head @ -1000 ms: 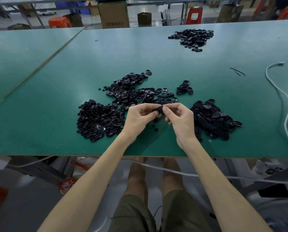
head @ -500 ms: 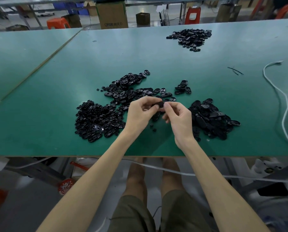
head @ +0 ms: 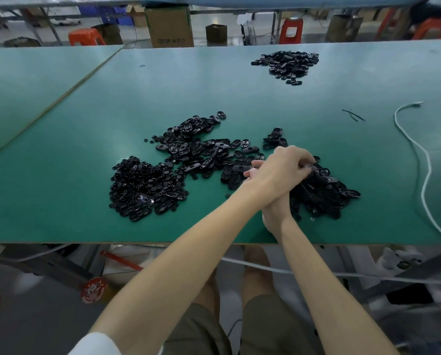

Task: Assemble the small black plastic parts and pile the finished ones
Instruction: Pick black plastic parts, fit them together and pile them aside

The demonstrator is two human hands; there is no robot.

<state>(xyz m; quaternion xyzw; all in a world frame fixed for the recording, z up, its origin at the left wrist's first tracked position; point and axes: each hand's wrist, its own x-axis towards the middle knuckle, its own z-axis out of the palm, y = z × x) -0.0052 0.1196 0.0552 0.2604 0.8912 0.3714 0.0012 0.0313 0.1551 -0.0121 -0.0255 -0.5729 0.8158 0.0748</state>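
Observation:
Black plastic parts lie in heaps on the green table (head: 239, 98): small pieces at the left (head: 142, 185), oval shells in the middle (head: 201, 152), and a pile at the right (head: 324, 193). My left hand (head: 283, 167) crosses over my right wrist and reaches the near left edge of the right pile. Its curled fingertips pinch a black part (head: 310, 168) just over that pile. My right hand (head: 274, 211) lies mostly hidden under the left one; only its wrist and a few fingertips beside the middle heap show.
A small group of shells (head: 274, 139) sits behind my hands, and another heap (head: 288, 64) lies far back. A white cable (head: 424, 175) runs down the table's right side. Two thin black strips (head: 353, 115) lie nearby. Boxes and stools stand beyond the table.
Both hands pinched one part together near the table's front middle. My left hand has since swung right across my right wrist to the right pile, carrying the part.

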